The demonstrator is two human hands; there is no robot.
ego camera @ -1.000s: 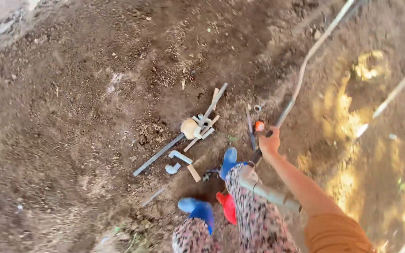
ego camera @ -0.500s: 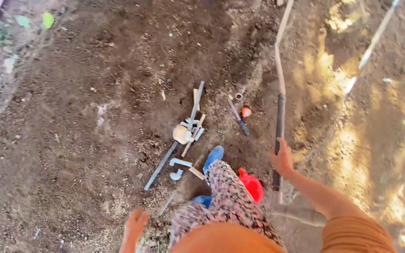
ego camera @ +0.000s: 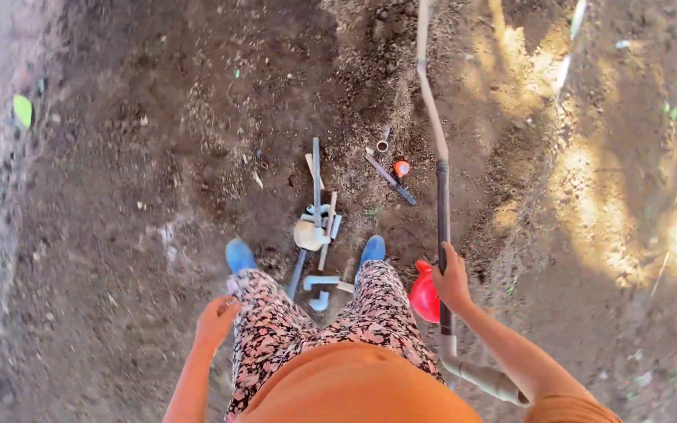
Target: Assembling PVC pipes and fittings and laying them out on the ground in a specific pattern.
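Head view: my right hand (ego camera: 452, 282) has its fingers wrapped round the dark pipe (ego camera: 443, 227), which runs upward over the soil (ego camera: 158, 157). Left hand (ego camera: 217, 319) hangs loosely curled beside my thigh, holding nothing; grey pipe fittings (ego camera: 316, 227) lie between my feet.

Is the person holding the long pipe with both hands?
No, only the right hand grips the pipe; the left hand hangs empty by the leg.

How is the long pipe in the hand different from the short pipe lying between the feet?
The long pipe is gripped by the right hand and runs far up the ground; the short pipe lies loose on the soil, untouched. The long pipe has a dark middle section and a pale, slightly bent far end; the short pipe is straight and grey all along. The long pipe stands alone; the short pipe sits among small fittings. Both are thin and point away from the person.
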